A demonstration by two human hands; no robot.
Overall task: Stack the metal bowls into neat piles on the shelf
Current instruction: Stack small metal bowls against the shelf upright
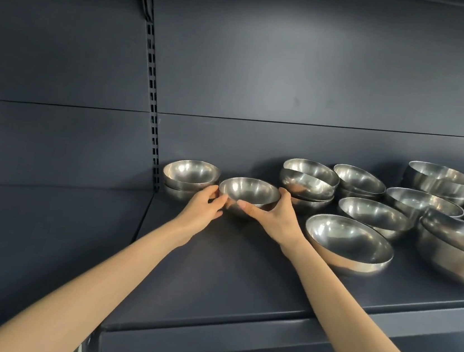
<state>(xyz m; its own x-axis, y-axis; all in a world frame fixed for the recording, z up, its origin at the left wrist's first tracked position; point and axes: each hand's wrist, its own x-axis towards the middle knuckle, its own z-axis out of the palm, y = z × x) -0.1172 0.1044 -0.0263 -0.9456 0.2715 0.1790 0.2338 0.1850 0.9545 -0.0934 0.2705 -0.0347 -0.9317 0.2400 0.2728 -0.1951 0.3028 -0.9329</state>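
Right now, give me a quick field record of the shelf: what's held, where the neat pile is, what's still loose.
held item: small metal bowl, upright, gripped on both sides
left hand: on the bowl's left rim
right hand: on the bowl's right side, thumb across the front
neat pile: at the shelf's left end by the slotted upright, just left of the held bowl
untidy stack: tilted bowls, right of the held bowl
loose bowls: large tilted bowl at front, more to the right
shelf: dark, bare in front

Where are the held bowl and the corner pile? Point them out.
held bowl [249, 191]: head view, inner basin.
corner pile [191, 172]: head view, top bowl's inside.
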